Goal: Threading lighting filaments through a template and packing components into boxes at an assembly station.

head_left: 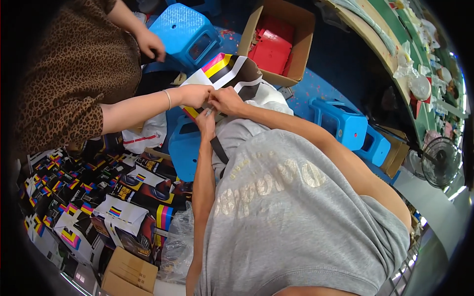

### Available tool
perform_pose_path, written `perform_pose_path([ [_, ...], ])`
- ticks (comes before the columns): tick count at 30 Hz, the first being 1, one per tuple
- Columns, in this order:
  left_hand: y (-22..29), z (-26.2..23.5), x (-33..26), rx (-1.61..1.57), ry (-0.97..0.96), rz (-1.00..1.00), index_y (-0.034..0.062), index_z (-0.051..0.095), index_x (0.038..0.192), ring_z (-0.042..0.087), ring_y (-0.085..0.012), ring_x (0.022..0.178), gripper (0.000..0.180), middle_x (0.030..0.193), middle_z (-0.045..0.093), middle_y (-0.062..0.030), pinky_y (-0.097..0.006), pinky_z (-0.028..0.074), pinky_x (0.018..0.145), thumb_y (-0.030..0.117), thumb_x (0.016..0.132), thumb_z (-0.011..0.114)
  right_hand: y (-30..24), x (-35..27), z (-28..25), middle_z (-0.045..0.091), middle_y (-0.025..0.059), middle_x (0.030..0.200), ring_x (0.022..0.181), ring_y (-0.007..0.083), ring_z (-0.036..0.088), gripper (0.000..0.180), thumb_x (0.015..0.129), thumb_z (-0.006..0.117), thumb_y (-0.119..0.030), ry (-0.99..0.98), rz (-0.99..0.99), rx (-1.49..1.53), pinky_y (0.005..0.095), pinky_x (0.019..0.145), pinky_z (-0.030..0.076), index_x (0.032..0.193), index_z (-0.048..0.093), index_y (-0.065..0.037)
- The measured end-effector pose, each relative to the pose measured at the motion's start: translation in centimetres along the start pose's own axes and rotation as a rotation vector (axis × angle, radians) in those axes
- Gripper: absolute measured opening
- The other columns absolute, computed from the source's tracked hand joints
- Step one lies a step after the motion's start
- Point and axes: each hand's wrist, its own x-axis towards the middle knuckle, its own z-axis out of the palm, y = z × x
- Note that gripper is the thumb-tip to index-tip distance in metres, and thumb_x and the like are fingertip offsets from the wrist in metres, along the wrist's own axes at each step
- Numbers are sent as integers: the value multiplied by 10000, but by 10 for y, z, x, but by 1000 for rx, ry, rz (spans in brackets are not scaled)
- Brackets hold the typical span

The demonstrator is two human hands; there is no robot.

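My left hand (206,124) and my right hand (227,101) meet in front of my lap, fingers pinched closed. A small pale bit shows at my left fingertips, too small to name. A co-worker's hand (196,95), with a band on the wrist, reaches in from the left and touches my right fingers. What the three hands hold between them is hidden. Just beyond them, across my knees, lies a printed package (236,73) in white, black, yellow and magenta. Whether my fingers touch it I cannot tell. The co-worker's other hand (150,43) hangs near a blue stool (180,29).
A cardboard box (303,35) with red pieces (270,52) stands ahead. More blue stools (340,122) are at the right and beside my left forearm (185,153). Printed cartons (121,217) crowd the lower left, near clear plastic (178,246). A fan (441,162) stands far right.
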Motion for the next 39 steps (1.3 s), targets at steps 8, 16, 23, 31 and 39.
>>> perform_pose_path([
  [8, -9, 14, 7, 133, 116, 36, -70, 688, 1111, 639, -191, 887, 403, 990, 716, -182, -315, 485, 800, 202, 816, 737, 0, -7, 12, 584, 97, 1054, 959, 273, 615, 177, 792, 651, -181, 13, -147, -358, 438, 707, 414, 928, 618, -74],
  [16, 23, 10, -30, 584, -209, 294, 18, 752, 933, 687, -251, 699, 242, 764, 709, -173, -350, 506, 667, 201, 776, 728, 30, -8, 13, 604, 131, 945, 776, 344, 645, 127, 856, 615, -193, -35, -6, -376, 495, 682, 511, 863, 637, -68],
  [23, 24, -2, -49, 567, -112, 535, 19, 736, 1005, 673, -303, 968, 267, 1006, 715, -153, -373, 519, 825, 151, 773, 751, 21, -32, -40, 662, 109, 745, 774, 282, 674, 160, 864, 577, -180, -69, -180, -619, 476, 957, 408, 963, 534, -62],
  [31, 29, -17, -86, 1239, -105, 776, 99, 580, 1315, 497, -323, 1252, 519, 1312, 595, -98, -567, 271, 1105, 221, 820, 680, 16, -91, -61, 653, 122, 783, 803, 312, 651, 124, 805, 574, -103, 85, -197, -369, 421, 820, 466, 904, 528, -43],
  [39, 63, 11, -119, 1218, 10, 717, 49, 557, 1319, 534, -337, 1179, 534, 1279, 605, -138, -534, 328, 1062, 204, 820, 669, 41, -152, -123, 680, 151, 791, 742, 305, 684, 125, 865, 664, -142, 432, 98, 324, 387, 665, 533, 890, 637, -22],
])
